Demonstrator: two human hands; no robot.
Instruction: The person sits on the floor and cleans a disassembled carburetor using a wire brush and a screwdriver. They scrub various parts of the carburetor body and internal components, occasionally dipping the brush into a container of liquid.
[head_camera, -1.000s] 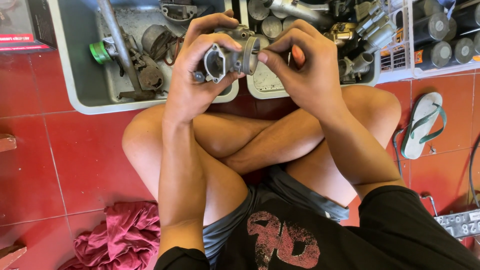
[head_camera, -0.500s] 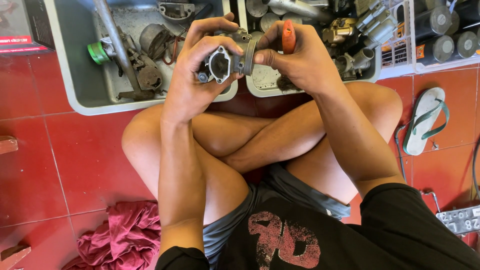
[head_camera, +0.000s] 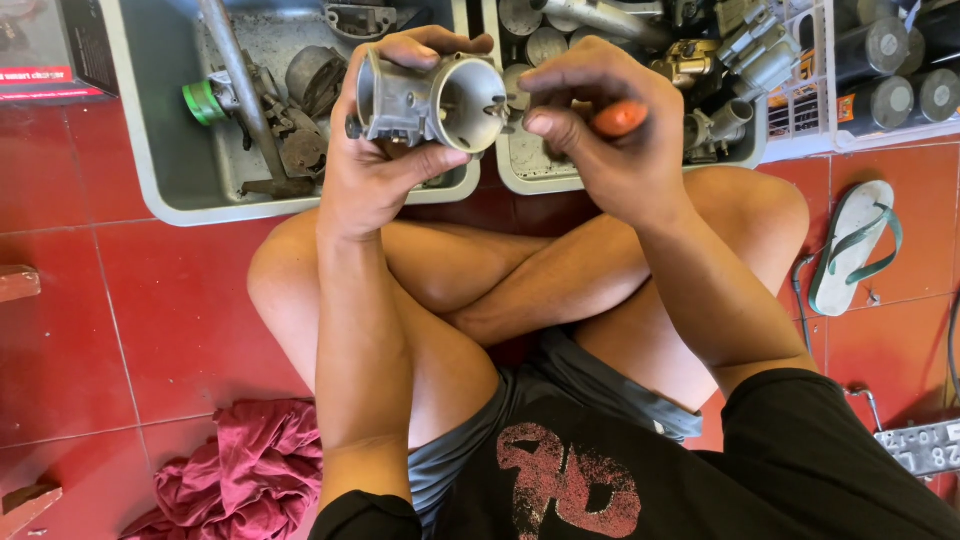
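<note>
One grey metal carburetor body (head_camera: 430, 100) is gripped in the left hand (head_camera: 375, 170). The right hand (head_camera: 600, 140), just beside it, holds one orange-handled tool (head_camera: 618, 118). Two grey trays (head_camera: 150, 180) lie beyond both hands.

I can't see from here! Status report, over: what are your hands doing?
Left hand grips grey metal carburetor. Right hand holds orange-handled tool at its open end. Nothing blocking; grey parts trays behind.

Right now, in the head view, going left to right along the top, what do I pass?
Green-capped part in the left grey tray → left hand holding the metal carburetor body → right hand gripping an orange-handled tool → dark cylinders → flip-flop on the red floor.
</note>
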